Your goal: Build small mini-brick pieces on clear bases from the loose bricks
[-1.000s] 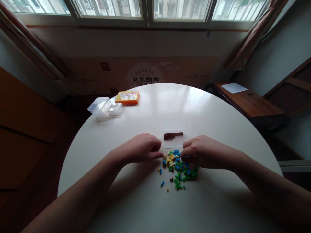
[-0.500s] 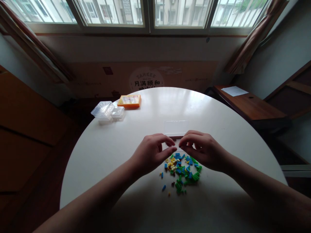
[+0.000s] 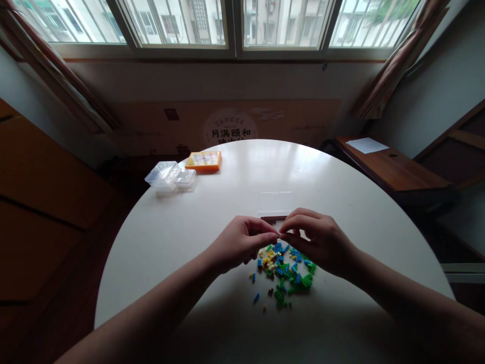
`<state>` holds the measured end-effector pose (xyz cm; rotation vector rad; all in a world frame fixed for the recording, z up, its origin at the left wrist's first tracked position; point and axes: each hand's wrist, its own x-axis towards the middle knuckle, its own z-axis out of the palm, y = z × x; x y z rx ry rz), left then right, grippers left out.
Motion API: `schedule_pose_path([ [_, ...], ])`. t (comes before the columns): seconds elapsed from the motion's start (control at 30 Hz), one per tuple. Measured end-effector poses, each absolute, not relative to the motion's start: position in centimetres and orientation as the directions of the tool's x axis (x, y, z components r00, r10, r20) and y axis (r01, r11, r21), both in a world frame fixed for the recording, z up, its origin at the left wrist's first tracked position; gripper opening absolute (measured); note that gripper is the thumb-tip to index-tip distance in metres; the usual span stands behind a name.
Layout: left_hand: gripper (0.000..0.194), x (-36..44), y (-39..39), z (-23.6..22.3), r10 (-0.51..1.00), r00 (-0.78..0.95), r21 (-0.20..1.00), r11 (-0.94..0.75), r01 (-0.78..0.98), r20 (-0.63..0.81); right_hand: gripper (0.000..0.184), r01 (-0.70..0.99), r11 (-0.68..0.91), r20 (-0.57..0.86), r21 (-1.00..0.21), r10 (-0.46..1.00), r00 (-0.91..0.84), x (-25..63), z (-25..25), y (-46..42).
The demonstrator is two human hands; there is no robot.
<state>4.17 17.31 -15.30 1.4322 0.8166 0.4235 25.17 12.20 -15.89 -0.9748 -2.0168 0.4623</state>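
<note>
Round, white, glossy counter [image 3: 227,194] with two bare hands at work. The left hand [image 3: 240,243] and right hand [image 3: 318,233] meet at their fingertips, thumb and fingers of each pinched on a tiny piece [image 3: 279,235], too small to identify, held above the counter midway between its left and right edges. Directly below and nearer the person lies a loose heap of small plastic building bricks [image 3: 280,271] in green, blue, yellow, cream and brown, with a few strays on its left and near sides. Beyond the hands, toward the far edge, is a clear, rectangular, open plastic case [image 3: 275,202] containing dark-brown studded strips [image 3: 273,219], partly hidden by the hands. Two clear plastic boxes [image 3: 162,174] stand at the far-left edge, just beside a flat, orange, rectangular box [image 3: 203,162].
</note>
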Motion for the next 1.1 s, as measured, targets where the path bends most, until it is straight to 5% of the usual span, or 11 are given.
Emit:
schedule_pose_path([
  [0.6,0.021,4.6,17.3,-15.5,0.737,0.604,0.953,0.244,0.180,-0.303,0.014,0.577,0.650,0.529,-0.494,0.752,-0.394,25.2,-16.2,12.1],
  [0.87,0.025,4.2,17.7,-15.9,0.793,0.594,0.957,-0.048,0.285,-0.137,0.014,0.644,0.601,0.478,-0.474,0.789,-0.385,25.8,-16.3,12.6],
  [1.0,0.017,3.6,18.6,-16.1,0.853,0.511,0.735,-0.413,0.538,0.106,0.013,0.753,0.479,0.352,-0.452,0.871,-0.342,26.2,-16.9,13.7],
  [1.1,0.014,3.4,19.1,-16.8,0.847,0.511,0.597,-0.488,0.636,0.148,0.012,0.802,0.423,0.283,-0.421,0.902,-0.328,26.3,-17.5,14.5],
])
